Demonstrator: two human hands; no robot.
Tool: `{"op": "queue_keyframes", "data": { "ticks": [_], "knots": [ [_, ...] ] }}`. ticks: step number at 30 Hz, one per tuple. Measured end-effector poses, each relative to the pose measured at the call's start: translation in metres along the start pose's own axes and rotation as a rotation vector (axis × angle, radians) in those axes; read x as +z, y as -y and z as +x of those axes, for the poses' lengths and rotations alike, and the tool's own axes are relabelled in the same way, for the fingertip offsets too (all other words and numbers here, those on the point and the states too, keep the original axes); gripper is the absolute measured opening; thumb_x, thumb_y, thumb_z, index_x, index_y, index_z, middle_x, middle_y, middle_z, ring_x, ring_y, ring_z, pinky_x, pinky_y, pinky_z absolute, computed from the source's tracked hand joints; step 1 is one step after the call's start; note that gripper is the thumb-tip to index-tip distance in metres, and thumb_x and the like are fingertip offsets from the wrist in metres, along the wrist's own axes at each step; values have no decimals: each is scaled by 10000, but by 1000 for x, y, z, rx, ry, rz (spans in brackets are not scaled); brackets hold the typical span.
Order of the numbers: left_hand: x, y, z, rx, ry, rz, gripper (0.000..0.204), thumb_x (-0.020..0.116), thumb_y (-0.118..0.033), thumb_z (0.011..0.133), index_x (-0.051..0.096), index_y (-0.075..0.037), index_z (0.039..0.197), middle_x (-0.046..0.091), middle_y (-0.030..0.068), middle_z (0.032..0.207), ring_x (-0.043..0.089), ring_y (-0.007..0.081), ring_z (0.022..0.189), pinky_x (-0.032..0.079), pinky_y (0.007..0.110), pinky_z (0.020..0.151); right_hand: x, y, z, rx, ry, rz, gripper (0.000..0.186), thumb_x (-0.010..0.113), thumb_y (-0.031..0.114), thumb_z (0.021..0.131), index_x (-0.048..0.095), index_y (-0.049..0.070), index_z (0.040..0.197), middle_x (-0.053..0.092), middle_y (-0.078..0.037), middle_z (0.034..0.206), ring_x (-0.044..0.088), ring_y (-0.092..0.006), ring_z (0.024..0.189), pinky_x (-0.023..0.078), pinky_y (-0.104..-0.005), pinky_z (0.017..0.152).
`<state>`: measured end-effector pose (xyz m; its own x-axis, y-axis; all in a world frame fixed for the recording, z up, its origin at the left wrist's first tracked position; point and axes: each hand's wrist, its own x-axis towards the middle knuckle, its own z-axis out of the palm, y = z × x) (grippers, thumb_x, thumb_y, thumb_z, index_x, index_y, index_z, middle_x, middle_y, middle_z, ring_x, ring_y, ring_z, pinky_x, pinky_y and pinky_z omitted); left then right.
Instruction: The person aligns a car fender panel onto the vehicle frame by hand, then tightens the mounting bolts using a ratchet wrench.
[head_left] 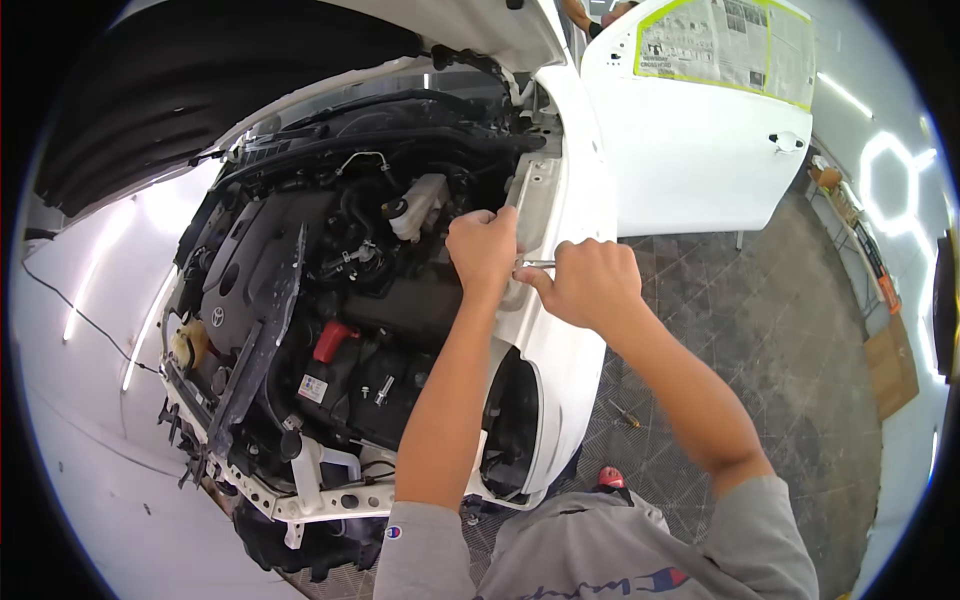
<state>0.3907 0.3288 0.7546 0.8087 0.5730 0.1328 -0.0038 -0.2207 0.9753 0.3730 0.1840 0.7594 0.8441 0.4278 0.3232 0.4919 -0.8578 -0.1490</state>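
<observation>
My right hand (598,285) is closed around a slim, shiny metal wrench (538,264). The wrench's head points left at the inner edge of the white front fender (578,190). My left hand (482,250) is beside that head, fingers curled down at the fender's mounting flange (540,195). Its fingertips are hidden, so what they grip cannot be made out. The bolt or part under the wrench is also covered. Left of my hands lies the open engine bay, with a whitish fluid reservoir (418,207) close to my left hand.
A raised hood (230,90) hangs over the upper left. Loose metal pieces (382,388) lie on the battery by a red terminal cover (333,341). A white door (690,170) with a papered window stands open, another person's arm (578,15) beyond. A screwdriver (626,414) lies on the floor.
</observation>
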Motion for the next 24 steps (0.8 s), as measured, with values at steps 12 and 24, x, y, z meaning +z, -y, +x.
{"op": "queue_keyframes", "data": {
  "ticks": [12, 24],
  "knots": [
    [1, 3, 6, 30, 42, -45, 302, 624, -191, 820, 617, 56, 648, 603, 99, 565, 704, 217, 556, 463, 302, 466, -11, 21, -15, 134, 57, 19, 637, 602, 626, 894, 715, 42, 667, 645, -86, 581, 664, -235, 548, 459, -352, 506],
    [1, 21, 7, 39, 126, -126, 314, 606, -235, 838, 681, 58, 750, 677, 152, 690, 669, 196, 630, 515, 334, 625, -4, -22, 26, -272, 34, -117, 758, 509, 754, 860, 712, 42, 700, 654, -116, 605, 671, -278, 588, 499, -390, 556]
  ]
}}
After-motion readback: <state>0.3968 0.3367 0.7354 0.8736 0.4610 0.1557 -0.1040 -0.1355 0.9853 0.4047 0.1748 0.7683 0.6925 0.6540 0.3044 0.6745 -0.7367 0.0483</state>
